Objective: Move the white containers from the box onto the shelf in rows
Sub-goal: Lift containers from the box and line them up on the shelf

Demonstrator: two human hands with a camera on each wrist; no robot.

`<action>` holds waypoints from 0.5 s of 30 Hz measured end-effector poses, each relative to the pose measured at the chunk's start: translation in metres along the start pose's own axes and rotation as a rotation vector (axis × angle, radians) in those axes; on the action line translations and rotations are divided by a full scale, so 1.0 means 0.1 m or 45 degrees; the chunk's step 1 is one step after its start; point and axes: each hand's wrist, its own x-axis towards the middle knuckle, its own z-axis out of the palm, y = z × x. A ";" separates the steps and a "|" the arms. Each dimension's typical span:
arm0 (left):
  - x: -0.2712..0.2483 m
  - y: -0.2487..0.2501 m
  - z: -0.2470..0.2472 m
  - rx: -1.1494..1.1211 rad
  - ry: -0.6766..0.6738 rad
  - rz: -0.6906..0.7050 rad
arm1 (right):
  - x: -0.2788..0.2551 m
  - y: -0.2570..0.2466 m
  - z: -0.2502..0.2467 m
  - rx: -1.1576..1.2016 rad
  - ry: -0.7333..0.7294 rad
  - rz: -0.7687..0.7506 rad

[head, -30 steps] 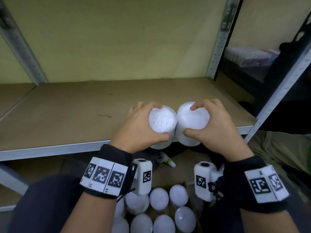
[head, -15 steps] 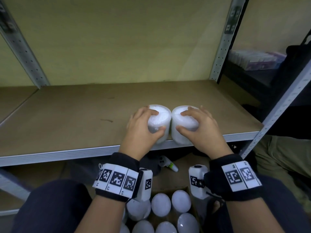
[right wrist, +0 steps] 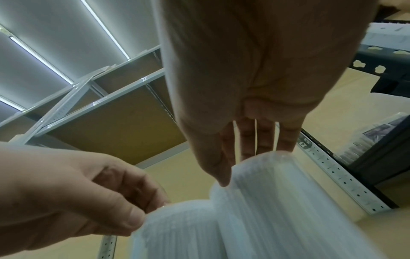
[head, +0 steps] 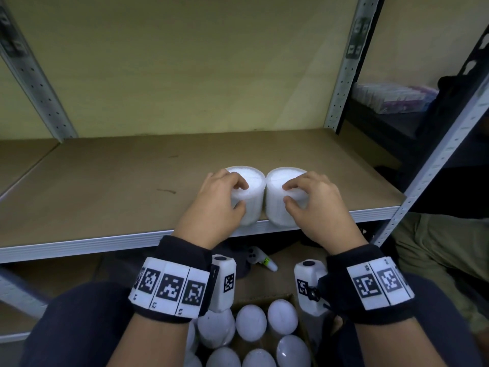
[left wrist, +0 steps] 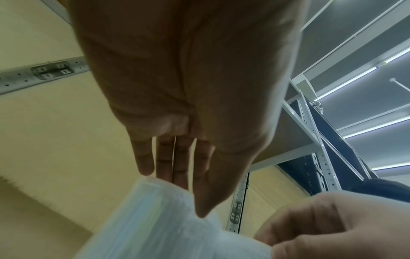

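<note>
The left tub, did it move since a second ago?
Yes. The left tub went forward and down: earlier it hung in the air at the shelf's front edge, now it seems to stand on the board, left hand gripping it.

Pale yellow wall (head: pixel 185 62) behind grey perforated uprights (head: pixel 341 75); strip lights (left wrist: pixel 346 84) overhead.

Head cam looks down; wrist cams look up, close; share containers (head: pixel 264 192).
</note>
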 end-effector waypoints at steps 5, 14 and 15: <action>0.02 -0.02 0.02 -0.021 0.032 -0.042 | 0.01 0.00 -0.02 0.016 0.012 0.008; 0.12 0.04 0.04 -0.043 0.045 -0.067 | 0.15 -0.02 0.04 -0.016 -0.011 0.078; 0.15 0.05 0.05 -0.040 0.039 -0.073 | 0.19 -0.02 0.05 -0.021 -0.015 0.085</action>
